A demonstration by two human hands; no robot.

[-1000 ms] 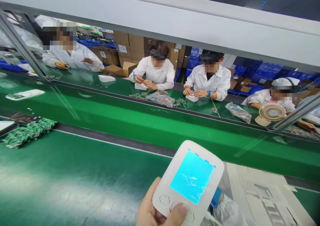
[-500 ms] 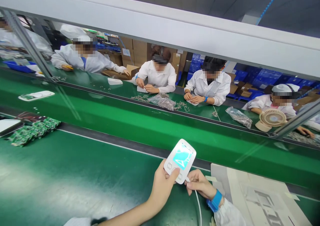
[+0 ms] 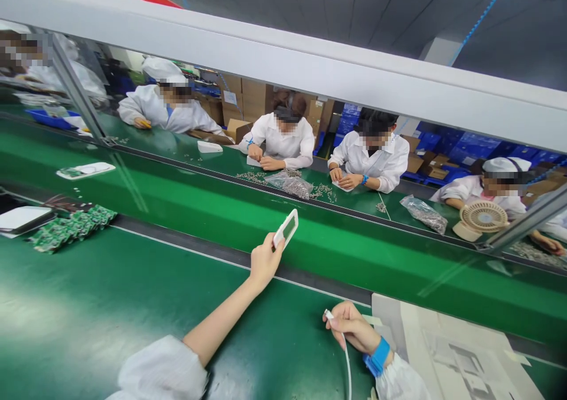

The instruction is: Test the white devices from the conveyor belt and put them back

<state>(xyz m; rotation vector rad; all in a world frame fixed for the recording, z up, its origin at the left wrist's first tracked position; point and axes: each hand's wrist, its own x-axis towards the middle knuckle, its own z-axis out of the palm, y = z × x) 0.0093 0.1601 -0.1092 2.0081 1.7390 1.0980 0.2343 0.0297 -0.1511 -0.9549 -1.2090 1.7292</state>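
Note:
My left hand (image 3: pixel 264 262) grips the lower end of a white handheld device (image 3: pixel 287 230), tilted and held over the edge of the green conveyor belt. Its screen looks dark grey. Lower right, my right hand (image 3: pixel 352 327) pinches a white cable (image 3: pixel 348 361) just below its plug, which points up and left. A gap separates the plug from the device. A blue band is round my right wrist.
Green circuit boards (image 3: pixel 71 228) lie in a pile at the left. A white panel (image 3: pixel 86 170) rests on the belt (image 3: pixel 212 217). A beige board (image 3: pixel 443 353) with taped corners is at the lower right. Several people in white sit across, near a small fan (image 3: pixel 485 215).
The cable's plug has come out of the device. My left hand has carried the device up and left, and its lit screen has gone dark. My right hand has stayed nearly in place.

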